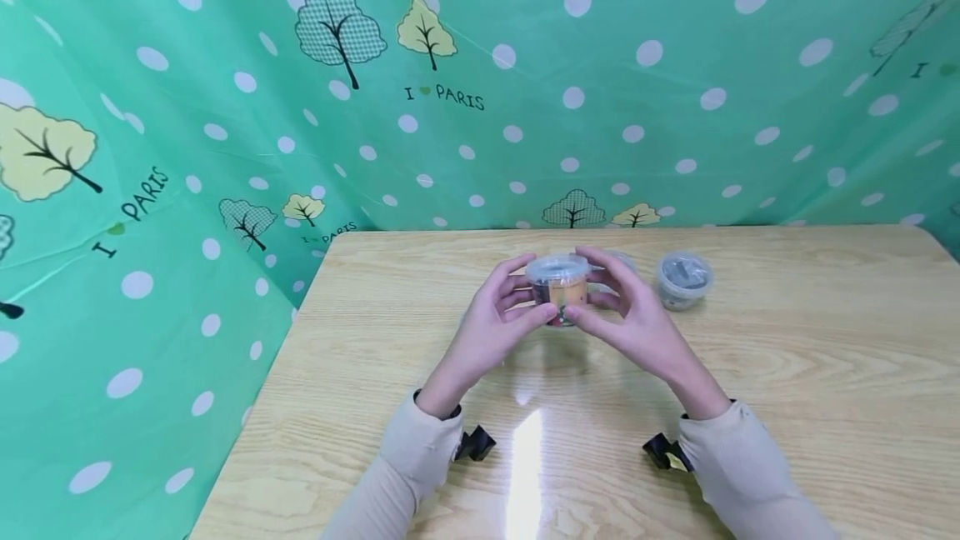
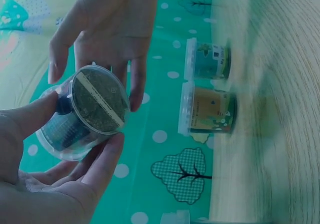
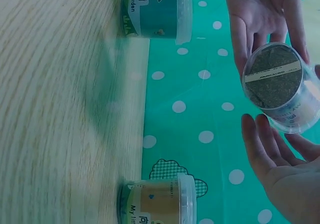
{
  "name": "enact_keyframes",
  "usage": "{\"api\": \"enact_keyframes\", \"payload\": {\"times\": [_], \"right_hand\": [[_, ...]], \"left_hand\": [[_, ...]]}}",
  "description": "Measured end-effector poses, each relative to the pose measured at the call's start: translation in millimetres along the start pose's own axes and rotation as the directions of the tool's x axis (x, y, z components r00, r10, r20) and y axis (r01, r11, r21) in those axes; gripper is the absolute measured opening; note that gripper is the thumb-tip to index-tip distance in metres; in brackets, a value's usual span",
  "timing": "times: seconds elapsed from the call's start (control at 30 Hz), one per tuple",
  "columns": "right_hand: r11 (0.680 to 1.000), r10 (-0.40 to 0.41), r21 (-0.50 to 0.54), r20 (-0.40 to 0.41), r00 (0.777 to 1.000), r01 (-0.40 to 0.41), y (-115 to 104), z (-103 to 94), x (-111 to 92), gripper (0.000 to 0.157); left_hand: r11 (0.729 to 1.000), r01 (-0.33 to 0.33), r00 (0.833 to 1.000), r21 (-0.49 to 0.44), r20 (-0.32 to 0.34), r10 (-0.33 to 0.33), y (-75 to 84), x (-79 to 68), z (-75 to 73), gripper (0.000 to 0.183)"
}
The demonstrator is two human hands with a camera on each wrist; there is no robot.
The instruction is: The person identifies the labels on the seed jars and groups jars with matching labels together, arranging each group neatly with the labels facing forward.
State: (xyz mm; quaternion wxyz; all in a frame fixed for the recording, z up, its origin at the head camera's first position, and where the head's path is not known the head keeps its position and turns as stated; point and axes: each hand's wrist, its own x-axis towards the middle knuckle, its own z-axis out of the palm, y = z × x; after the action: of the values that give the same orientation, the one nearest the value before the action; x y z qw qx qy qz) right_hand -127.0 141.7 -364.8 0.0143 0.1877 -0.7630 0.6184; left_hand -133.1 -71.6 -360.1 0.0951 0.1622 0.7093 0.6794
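Observation:
Between both hands is a clear plastic cup (image 1: 567,294) with a transparent lid and a printed dark and peach wrap, held above the table. Its underside shows dark soil-like filling and a pale strip in the left wrist view (image 2: 100,101). My left hand (image 1: 502,307) holds the cup's left side, thumb in front and fingers along it. On the other side, my right hand (image 1: 633,319) holds it too, its thumb tip close to the left thumb. In the right wrist view the right hand's fingers (image 3: 262,144) look fairly straight beside the cup.
A green-labelled cup (image 3: 150,13) and a tan-labelled cup (image 3: 155,199) stand farther back on the wooden table (image 1: 810,340). The left wrist view also catches another lid (image 2: 177,216) at its bottom edge. Green patterned cloth (image 1: 637,123) hangs behind.

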Motion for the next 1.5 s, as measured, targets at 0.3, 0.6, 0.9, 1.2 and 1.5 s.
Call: {"api": "enact_keyframes", "payload": {"times": [0.3, 0.6, 0.9, 1.2, 1.5], "right_hand": [[1.0, 0.007, 0.017, 0.009, 1.0, -0.007, -1, -0.3, 2, 0.071], [0.999, 0.032, 0.027, 0.029, 0.999, -0.033, -5, -2.5, 4, 0.07], [0.999, 0.046, 0.022, 0.072, 0.996, -0.047, -6, -3.3, 3, 0.069], [0.995, 0.092, -0.031, 0.038, 0.995, -0.091, -7, 1.1, 2, 0.075], [0.997, 0.069, -0.039, 0.048, 0.996, -0.067, -6, 1.8, 0, 0.078]], "left_hand": [[1.0, 0.018, 1.0, 0.013, -0.001, -0.018, -0.4, -0.2, 0.0, 0.065], [1.0, 0.025, 1.0, -0.009, -0.011, -0.025, 1.5, -1.5, 0.5, 0.066], [0.999, 0.026, 1.0, -0.033, -0.011, -0.026, -2.9, -2.0, 2.5, 0.064], [0.999, 0.046, 0.996, -0.007, -0.071, -0.046, -7.2, -6.1, 2.6, 0.066], [0.999, 0.04, 0.997, 0.011, -0.072, -0.039, -12.2, -5.3, 6.3, 0.065]]}}
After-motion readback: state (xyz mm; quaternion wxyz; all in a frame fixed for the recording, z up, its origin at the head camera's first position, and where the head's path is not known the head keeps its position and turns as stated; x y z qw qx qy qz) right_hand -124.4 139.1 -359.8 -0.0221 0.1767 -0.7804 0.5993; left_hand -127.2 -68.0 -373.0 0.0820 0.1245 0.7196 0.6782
